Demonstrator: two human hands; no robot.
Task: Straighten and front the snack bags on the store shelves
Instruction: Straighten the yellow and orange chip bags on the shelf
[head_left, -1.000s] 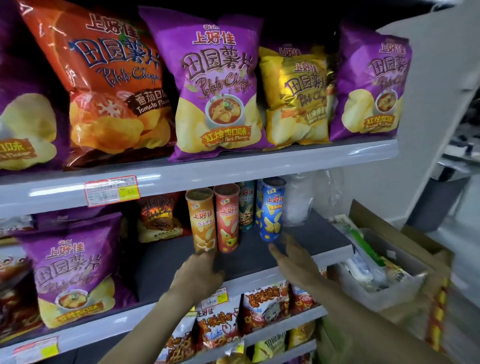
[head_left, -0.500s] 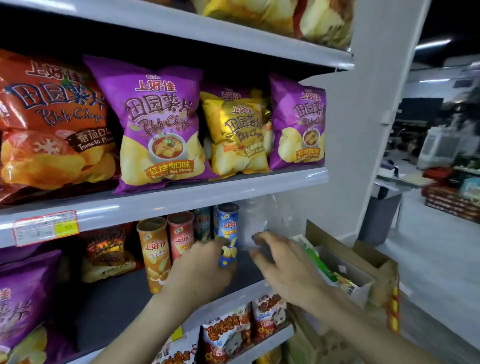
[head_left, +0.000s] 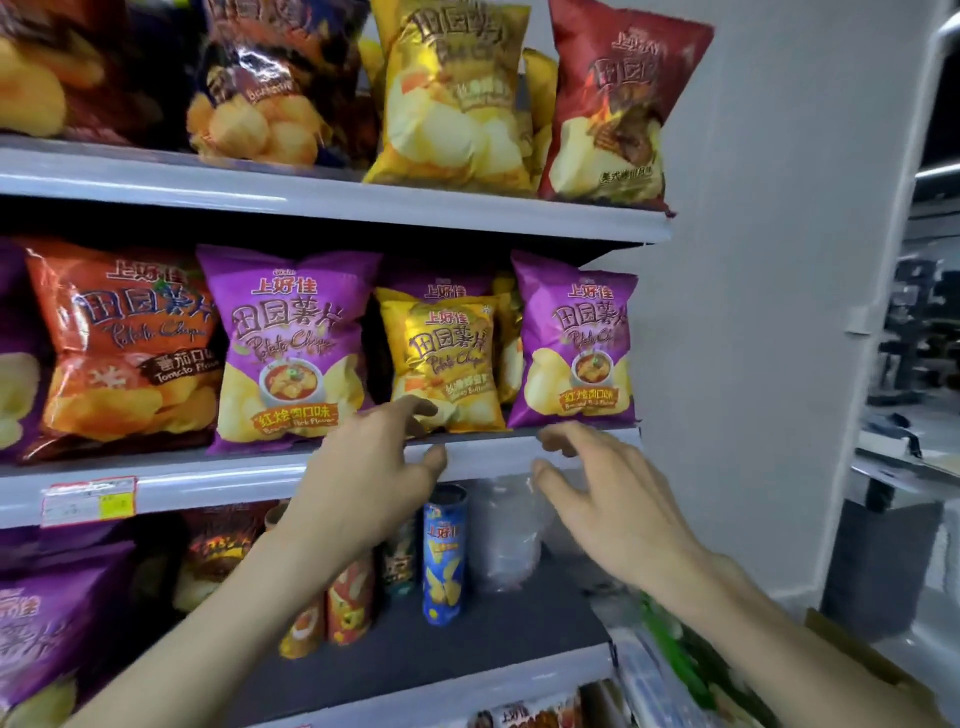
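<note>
A small yellow chip bag (head_left: 447, 358) stands on the middle shelf (head_left: 218, 480) between a large purple bag (head_left: 288, 343) and a smaller purple bag (head_left: 576, 343). An orange tomato bag (head_left: 124, 343) stands further left. My left hand (head_left: 374, 467) is raised in front of the shelf edge, fingers loosely spread, fingertips at the yellow bag's bottom left corner; contact is unclear. My right hand (head_left: 608, 488) hovers open just below the small purple bag, holding nothing.
The top shelf (head_left: 332, 200) carries a gold bag (head_left: 452, 93), a dark red bag (head_left: 613, 104) and others. On the lower shelf stand chip cans, a blue one (head_left: 441, 561) among them. A white wall panel (head_left: 769, 312) closes the right side; a cardboard box (head_left: 852, 660) sits low right.
Both hands have risen from the chip cans on the lower shelf to the middle shelf's front edge. The view has tilted upward, bringing the top shelf in.
</note>
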